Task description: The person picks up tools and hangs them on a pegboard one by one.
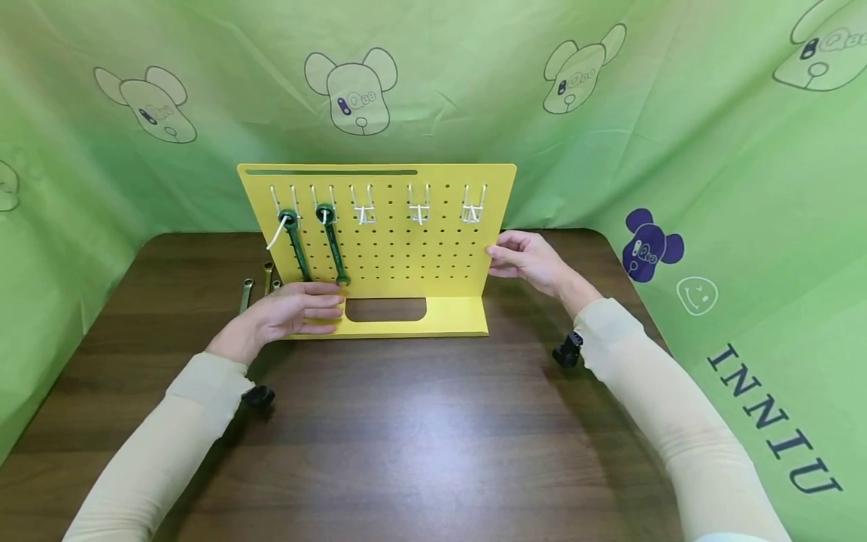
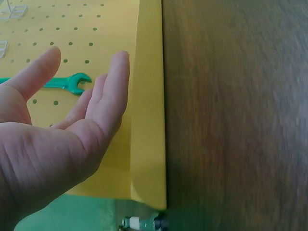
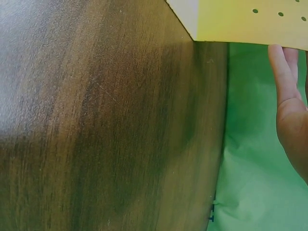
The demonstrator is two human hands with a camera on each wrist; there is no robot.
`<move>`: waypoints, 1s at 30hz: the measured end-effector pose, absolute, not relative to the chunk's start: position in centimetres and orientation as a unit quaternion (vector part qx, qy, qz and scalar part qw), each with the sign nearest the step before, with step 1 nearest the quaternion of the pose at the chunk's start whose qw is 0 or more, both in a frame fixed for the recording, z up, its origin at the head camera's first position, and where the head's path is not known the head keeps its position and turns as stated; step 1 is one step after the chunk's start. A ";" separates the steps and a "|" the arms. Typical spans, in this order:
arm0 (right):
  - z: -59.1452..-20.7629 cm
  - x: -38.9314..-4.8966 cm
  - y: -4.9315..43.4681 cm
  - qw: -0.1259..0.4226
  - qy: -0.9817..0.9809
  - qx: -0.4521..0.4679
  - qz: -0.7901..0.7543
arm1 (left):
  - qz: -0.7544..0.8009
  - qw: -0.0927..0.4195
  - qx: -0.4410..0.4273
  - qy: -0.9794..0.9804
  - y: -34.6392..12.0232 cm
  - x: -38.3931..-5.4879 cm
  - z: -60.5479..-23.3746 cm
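A yellow pegboard stand (image 1: 406, 248) stands upright on the bench (image 1: 406, 436), straight ahead of me, its long side running left to right. My left hand (image 1: 298, 312) lies flat, fingers straight, on the stand's front left foot. My right hand (image 1: 524, 260) lightly pinches its right edge. Two green wrenches (image 1: 314, 245) hang top left.

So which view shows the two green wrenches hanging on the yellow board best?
The head view: both green wrenches hang whole from hooks at the left of the yellow board. The left wrist view shows only one wrench's open end behind the left hand. The right wrist view shows none.
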State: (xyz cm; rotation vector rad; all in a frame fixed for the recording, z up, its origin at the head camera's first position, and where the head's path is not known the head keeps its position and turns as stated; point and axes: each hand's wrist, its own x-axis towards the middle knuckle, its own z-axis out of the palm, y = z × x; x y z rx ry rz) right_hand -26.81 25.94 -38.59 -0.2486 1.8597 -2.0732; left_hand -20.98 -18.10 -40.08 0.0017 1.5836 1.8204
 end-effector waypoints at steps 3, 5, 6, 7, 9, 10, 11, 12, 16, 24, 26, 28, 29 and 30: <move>-38.6 -26.7 25.9 0.170 0.658 -0.086 -0.729 | 0.696 0.360 0.011 0.622 -18.9 -20.9 -39.8; -38.6 -26.7 25.9 0.168 0.658 -0.085 -0.729 | 0.690 0.360 0.016 0.627 -19.7 -20.8 -39.5; -38.6 -26.7 26.0 0.167 0.658 -0.085 -0.730 | 0.687 0.360 0.018 0.631 -20.2 -20.7 -39.4; -38.6 -26.7 26.0 0.166 0.657 -0.085 -0.730 | 0.684 0.358 0.022 0.635 -20.7 -20.7 -39.2; -38.6 -26.7 26.0 0.166 0.656 -0.086 -0.731 | 0.681 0.352 0.024 0.642 -21.8 -20.7 -38.9; -38.6 -26.7 26.0 0.167 0.655 -0.087 -0.732 | 0.682 0.347 0.023 0.643 -22.4 -20.7 -38.7; -38.6 -26.8 26.0 0.167 0.654 -0.088 -0.733 | 0.681 0.341 0.023 0.648 -23.1 -20.7 -38.5; -38.6 -26.8 26.0 0.167 0.654 -0.090 -0.732 | 0.678 0.334 0.024 0.655 -23.7 -20.7 -38.3; -38.6 -26.9 26.1 0.168 0.655 -0.096 -0.730 | 0.670 0.300 0.009 0.679 -26.3 -20.7 -37.9; -38.6 -27.0 26.1 0.172 0.656 -0.102 -0.728 | 0.649 0.259 -0.037 0.714 -30.4 -20.5 -38.7; -38.6 -27.0 26.0 0.172 0.657 -0.101 -0.727 | 0.640 0.259 -0.044 0.722 -31.0 -20.4 -39.0; -38.6 -27.0 26.0 0.172 0.657 -0.101 -0.727 | 0.634 0.260 -0.053 0.726 -31.4 -20.3 -39.4; -38.6 -27.0 26.0 0.172 0.657 -0.101 -0.727 | 0.631 0.261 -0.058 0.728 -31.6 -20.3 -39.6; -38.6 -27.0 25.9 0.173 0.656 -0.102 -0.727 | 0.628 0.261 -0.064 0.730 -31.8 -20.2 -39.8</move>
